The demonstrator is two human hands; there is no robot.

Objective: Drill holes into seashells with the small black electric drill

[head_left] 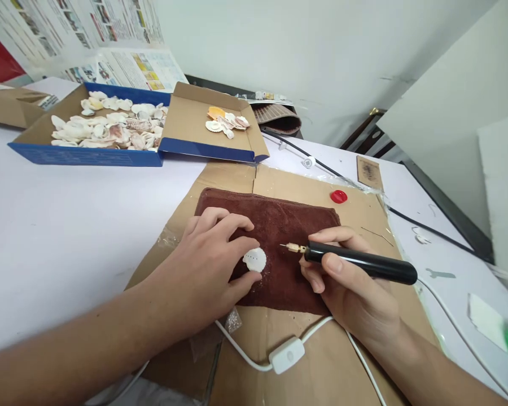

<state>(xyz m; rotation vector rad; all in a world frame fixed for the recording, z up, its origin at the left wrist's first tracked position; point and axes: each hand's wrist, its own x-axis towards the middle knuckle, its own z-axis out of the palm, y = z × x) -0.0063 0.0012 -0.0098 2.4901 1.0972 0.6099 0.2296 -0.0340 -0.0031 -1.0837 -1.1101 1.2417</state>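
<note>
Drilling seems the step: the left hand (pixel 214 262) pinches the dotted seashell (pixel 254 260) on the brown towel (pixel 285 217), nine o'clock from the right hand's (pixel 358 293) gripped pen drill (pixel 359 261); contact calls for steady aim.

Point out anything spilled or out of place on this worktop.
Pale specks lie scattered on the brown cloth, beside the white shell that the left hand holds; they look like spilled dust against the dark fabric. Nothing else stands out clearly.

I note one round red plastic cap (pixel 338 196) on flattened brown cardboard (pixel 231 176); one flat grey wrench (pixel 442 274) on white tabletop (pixel 88 225).
</note>
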